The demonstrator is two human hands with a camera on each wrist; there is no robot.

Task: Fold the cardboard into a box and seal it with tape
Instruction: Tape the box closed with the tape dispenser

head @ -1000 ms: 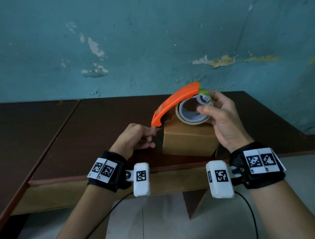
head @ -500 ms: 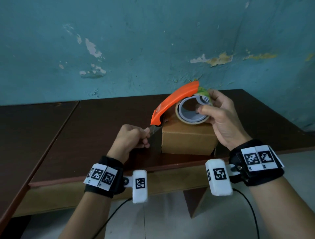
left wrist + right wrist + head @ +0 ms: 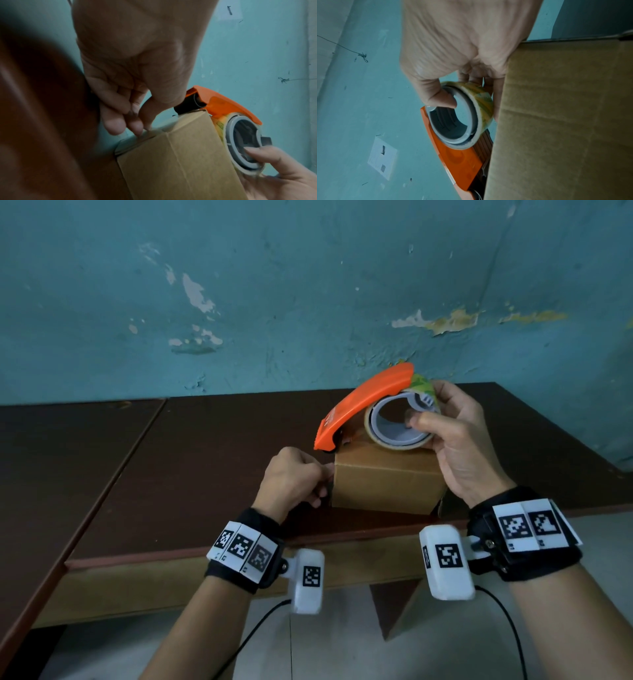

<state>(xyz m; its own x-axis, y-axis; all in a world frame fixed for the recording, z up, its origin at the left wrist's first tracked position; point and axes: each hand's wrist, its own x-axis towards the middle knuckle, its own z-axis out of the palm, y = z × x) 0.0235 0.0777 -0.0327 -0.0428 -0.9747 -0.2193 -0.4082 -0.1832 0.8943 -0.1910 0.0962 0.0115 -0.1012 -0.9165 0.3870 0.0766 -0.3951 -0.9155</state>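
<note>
A small brown cardboard box point(image 3: 383, 484) stands near the front edge of the dark wooden table point(image 3: 205, 474). My right hand point(image 3: 428, 412) grips the tape roll point(image 3: 397, 436) of an orange tape dispenser point(image 3: 363, 402), thumb inside the grey core. The dispenser's nose rests on the box's top left edge. My left hand point(image 3: 325, 474), fingers curled, pinches the clear tape end point(image 3: 147, 134) against the box's left side. In the left wrist view the box point(image 3: 180, 155) fills the lower middle, with the dispenser point(image 3: 228, 106) behind it. The right wrist view shows the roll point(image 3: 471, 115) beside the box point(image 3: 565, 121).
A teal wall with peeling paint point(image 3: 308, 302) rises right behind the table. A second table point(image 3: 68, 457) adjoins on the left. The table's front edge point(image 3: 239, 549) runs just under my wrists, with pale floor point(image 3: 342, 645) below.
The dispenser has come down until its nose meets the box's top left edge. My left hand has moved right with the tape end, up against the box's left side.
</note>
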